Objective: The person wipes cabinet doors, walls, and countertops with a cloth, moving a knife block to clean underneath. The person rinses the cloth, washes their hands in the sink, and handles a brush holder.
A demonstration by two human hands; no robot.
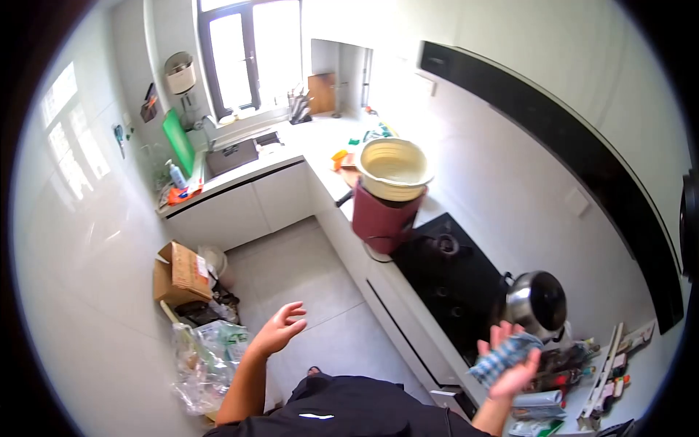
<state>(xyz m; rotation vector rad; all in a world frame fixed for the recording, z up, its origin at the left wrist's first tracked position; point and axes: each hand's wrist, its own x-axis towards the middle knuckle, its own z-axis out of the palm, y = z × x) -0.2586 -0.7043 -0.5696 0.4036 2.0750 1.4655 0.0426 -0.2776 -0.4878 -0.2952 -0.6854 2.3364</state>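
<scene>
Across right hand [517,377], cloth [504,360] diagonal

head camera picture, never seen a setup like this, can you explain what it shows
There is no machine here, just a person whose head-worn camera looks forward and down at their own bare hands. The left hand is empty, seen against the floor. The right hand holds a checked cloth near a metal pot. Along the counter are a black cooktop and a maroon container with a cream basin on top.
</scene>
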